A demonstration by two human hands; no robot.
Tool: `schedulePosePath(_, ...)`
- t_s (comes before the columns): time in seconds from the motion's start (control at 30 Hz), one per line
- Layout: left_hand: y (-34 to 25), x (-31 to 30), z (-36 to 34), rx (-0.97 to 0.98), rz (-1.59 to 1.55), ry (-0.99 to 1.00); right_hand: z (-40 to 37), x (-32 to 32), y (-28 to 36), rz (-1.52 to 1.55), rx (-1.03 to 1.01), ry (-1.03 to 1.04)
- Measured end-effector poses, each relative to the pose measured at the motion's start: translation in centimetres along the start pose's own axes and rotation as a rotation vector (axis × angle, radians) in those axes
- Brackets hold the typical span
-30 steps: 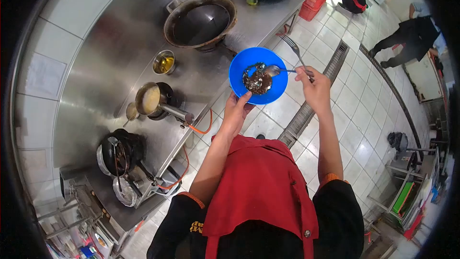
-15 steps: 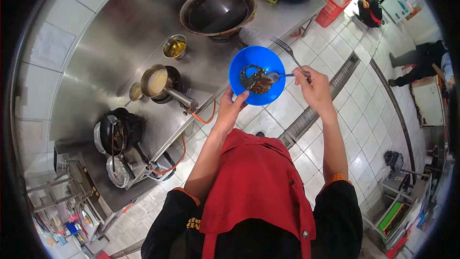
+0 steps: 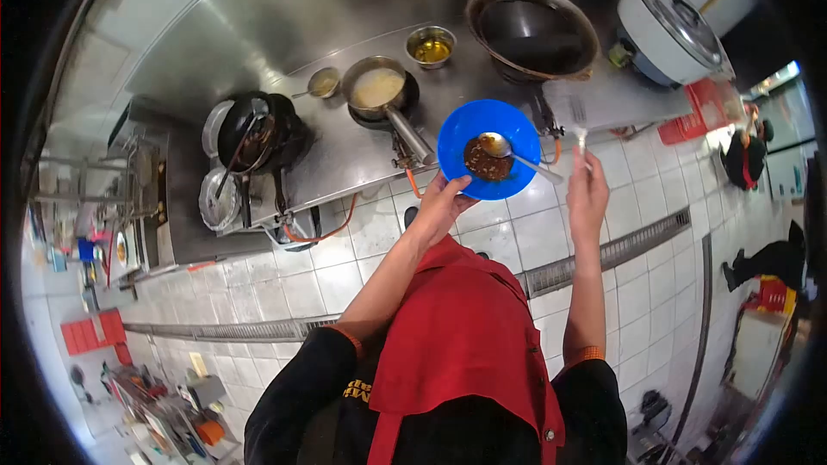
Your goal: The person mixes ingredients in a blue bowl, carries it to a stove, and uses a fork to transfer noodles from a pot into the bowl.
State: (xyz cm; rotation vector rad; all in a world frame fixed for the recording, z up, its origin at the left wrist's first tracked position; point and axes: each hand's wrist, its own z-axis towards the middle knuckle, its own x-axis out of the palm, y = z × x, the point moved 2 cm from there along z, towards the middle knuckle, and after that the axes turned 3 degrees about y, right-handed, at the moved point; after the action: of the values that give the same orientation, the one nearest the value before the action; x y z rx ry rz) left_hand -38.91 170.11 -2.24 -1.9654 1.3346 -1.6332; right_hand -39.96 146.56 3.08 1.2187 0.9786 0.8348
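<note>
My left hand [image 3: 441,205] grips the near left rim of a blue bowl [image 3: 457,127], thumb on the inside. A dark brown sauce [image 3: 484,169] with pale bits lies in the bowl. A metal spoon [image 3: 541,170] rests there, its wet head in the sauce and its handle over the right rim. To the right of the bowl, my right hand [image 3: 587,194] is closed around a fork [image 3: 580,127], tines pointing up and away; the fork is blurred. My right hand is apart from the spoon.
On the steel counter [image 3: 332,155] stand a saucepan [image 3: 413,136] with pale liquid, a metal bowl [image 3: 417,40] of yellow oil, a wok [image 3: 593,30] of dark liquid and a lidded white cooker [image 3: 650,30]. Dark pans [image 3: 280,133] sit left. Two people [image 3: 745,159] are at far right.
My right hand has let go of the spoon, which now leans in the bowl, and has moved right with the fork. The view has turned, so the counter lies more squarely ahead.
</note>
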Motion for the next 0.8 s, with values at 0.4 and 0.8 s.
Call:
schedulePosePath(0.4,-8.9,-14.8,-8.9,0.408,-0.134,-0.450,10.5,17.5,-3.7,-0.357,-0.239,0.435)
schedulePosePath(0.8,-12.4,-24.4,-15.3,0.464,-0.120,-0.759,19.4,38.0,-6.8,-1.274,-0.329,0.628)
